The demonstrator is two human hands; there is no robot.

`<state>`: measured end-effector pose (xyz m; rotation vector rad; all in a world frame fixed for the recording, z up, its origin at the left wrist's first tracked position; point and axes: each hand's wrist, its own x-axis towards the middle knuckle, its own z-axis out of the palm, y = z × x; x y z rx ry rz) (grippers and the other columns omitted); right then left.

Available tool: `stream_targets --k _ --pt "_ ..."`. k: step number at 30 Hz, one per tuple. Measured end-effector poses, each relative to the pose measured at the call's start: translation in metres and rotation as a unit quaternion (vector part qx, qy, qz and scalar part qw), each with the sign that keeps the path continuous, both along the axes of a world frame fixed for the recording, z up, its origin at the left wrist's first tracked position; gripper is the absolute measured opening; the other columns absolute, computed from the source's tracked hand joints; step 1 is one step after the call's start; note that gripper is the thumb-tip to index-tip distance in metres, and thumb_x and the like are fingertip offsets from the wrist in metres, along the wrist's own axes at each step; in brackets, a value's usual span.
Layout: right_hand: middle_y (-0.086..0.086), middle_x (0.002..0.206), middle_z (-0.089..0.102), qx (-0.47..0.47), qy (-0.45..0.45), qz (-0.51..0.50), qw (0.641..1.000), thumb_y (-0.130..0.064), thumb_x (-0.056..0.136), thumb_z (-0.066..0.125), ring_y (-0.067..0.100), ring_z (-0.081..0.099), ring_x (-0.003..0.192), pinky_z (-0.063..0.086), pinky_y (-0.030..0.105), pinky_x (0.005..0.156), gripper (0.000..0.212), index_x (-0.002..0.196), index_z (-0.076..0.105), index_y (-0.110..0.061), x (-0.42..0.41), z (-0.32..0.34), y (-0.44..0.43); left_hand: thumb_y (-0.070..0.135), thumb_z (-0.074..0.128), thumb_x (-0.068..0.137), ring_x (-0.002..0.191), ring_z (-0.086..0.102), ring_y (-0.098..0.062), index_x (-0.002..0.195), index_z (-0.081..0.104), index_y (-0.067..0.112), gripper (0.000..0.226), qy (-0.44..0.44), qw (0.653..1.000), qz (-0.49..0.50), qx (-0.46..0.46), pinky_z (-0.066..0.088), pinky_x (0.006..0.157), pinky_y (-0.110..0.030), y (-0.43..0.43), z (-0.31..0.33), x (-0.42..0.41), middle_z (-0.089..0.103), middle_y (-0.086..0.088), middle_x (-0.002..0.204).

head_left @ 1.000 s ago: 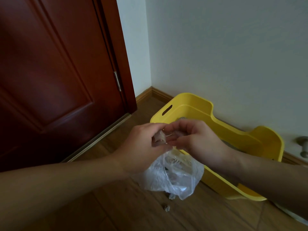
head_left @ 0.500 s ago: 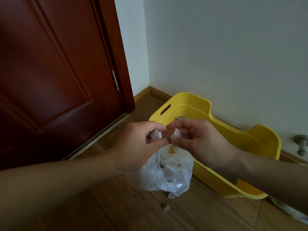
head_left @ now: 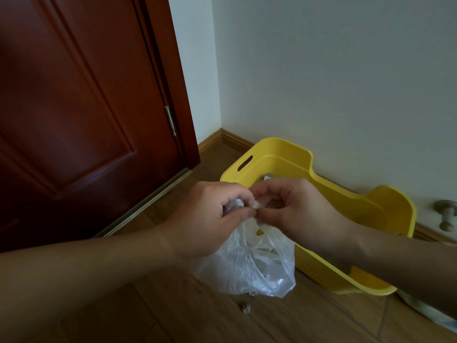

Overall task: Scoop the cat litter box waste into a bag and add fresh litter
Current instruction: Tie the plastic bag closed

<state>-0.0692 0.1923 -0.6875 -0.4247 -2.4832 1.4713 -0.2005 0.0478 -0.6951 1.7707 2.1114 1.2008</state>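
left hand (head_left: 210,219): i see it curled into a loose fist, knuckles up, fingers pinched tight on one twisted end of the bag's top.
right hand (head_left: 294,209): curled the same way, palm turned toward the left, fingertips clamped on the other gathered end; the two hands meet knuckle to knuckle.
forearms: both reach in from the lower edge and converge at the middle.
plastic bag (head_left: 252,266): clear and crumpled, it hangs from both grips, its bottom at the wooden floor (head_left: 173,310); i can't make out its contents.
litter box (head_left: 371,209): yellow, against the wall behind the hands, just beside the bag.
crumb (head_left: 246,308): a small lump on the floor, near the bag's bottom.
door (head_left: 81,107): dark red, at the left.
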Motion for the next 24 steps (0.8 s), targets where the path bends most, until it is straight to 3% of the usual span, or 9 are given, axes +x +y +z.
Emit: stream_targets --k 3,6,8,12,15,18,21,24 --pt "-0.009 0.085 0.069 0.053 0.019 0.006 0.998 -0.021 0.084 0.075 0.009 0.064 0.075 0.053 0.03 0.066 0.016 0.099 0.075 -0.025 0.001 -0.004 0.0 0.015 0.073 0.087 0.063 0.058 0.0 0.09 0.072 0.018 0.004 0.008 1.0 0.012 0.007 0.037 0.055 -0.008 0.001 0.002 -0.001 0.058 0.018 0.07" --pt "-0.014 0.101 0.061 0.093 0.017 -0.019 0.995 -0.034 0.082 0.075 0.004 0.056 0.094 0.043 0.024 0.076 0.011 0.092 0.074 -0.029 0.001 -0.008 0.004 0.021 0.073 0.088 0.061 0.06 -0.012 0.088 0.072 0.019 0.002 -0.027 0.999 0.017 0.027 0.046 0.05 -0.027 0.001 0.006 0.0 0.062 0.007 0.068" --pt "-0.016 0.108 0.065 0.069 0.019 -0.004 0.997 -0.038 0.086 0.07 0.005 0.057 0.104 0.047 0.029 0.084 0.01 0.091 0.072 -0.028 0.0 -0.008 0.004 0.029 0.071 0.088 0.064 0.063 -0.016 0.089 0.073 0.021 0.009 -0.061 0.997 0.018 0.037 0.05 0.054 -0.038 0.001 0.006 0.0 0.066 0.002 0.071" --pt "0.002 0.088 0.072 -0.051 0.026 0.008 0.998 -0.023 0.093 0.065 0.025 0.069 0.084 0.055 0.052 0.08 0.011 0.092 0.067 -0.012 -0.001 -0.009 0.004 0.031 0.069 0.082 0.076 0.069 -0.02 0.104 0.065 0.029 0.022 -0.137 0.99 0.021 0.028 0.057 0.067 -0.046 0.003 0.004 -0.004 0.071 0.002 0.086" --pt "0.004 0.081 0.074 -0.056 0.035 -0.023 0.998 -0.018 0.093 0.065 0.029 0.068 0.079 0.054 0.053 0.079 0.012 0.088 0.065 -0.008 -0.003 -0.014 0.005 0.015 0.072 0.079 0.089 0.07 -0.02 0.11 0.055 0.03 0.039 -0.19 0.981 0.026 0.04 0.059 0.077 -0.044 0.003 0.001 -0.004 0.068 0.002 0.1" --pt "0.014 0.072 0.069 -0.055 0.04 -0.064 0.996 -0.02 0.093 0.065 0.03 0.059 0.063 0.049 0.045 0.061 0.016 0.083 0.065 -0.007 -0.006 -0.017 0.008 0.015 0.075 0.077 0.079 0.07 -0.031 0.101 0.06 0.024 0.03 -0.203 0.977 0.044 0.042 0.057 0.071 -0.056 0.003 0.0 -0.003 0.07 -0.011 0.089" --pt "0.022 0.07 0.064 -0.048 0.041 -0.087 0.994 -0.021 0.093 0.065 0.017 0.05 0.053 0.041 0.03 0.051 0.021 0.079 0.066 -0.006 -0.009 -0.02 0.008 0.022 0.076 0.076 0.073 0.068 -0.02 0.082 0.07 0.022 0.009 -0.103 0.993 0.046 0.038 0.056 0.064 -0.046 0.006 -0.002 -0.007 0.07 0.0 0.079" --pt "0.015 0.067 0.066 -0.035 0.039 -0.094 0.994 -0.023 0.094 0.064 0.008 0.048 0.049 0.037 0.021 0.046 0.023 0.075 0.069 -0.012 -0.012 -0.022 0.005 0.029 0.077 0.075 0.068 0.068 -0.016 0.081 0.077 0.027 0.005 -0.097 0.995 0.03 0.008 0.056 0.059 -0.039 0.007 0.0 -0.008 0.071 0.007 0.074"
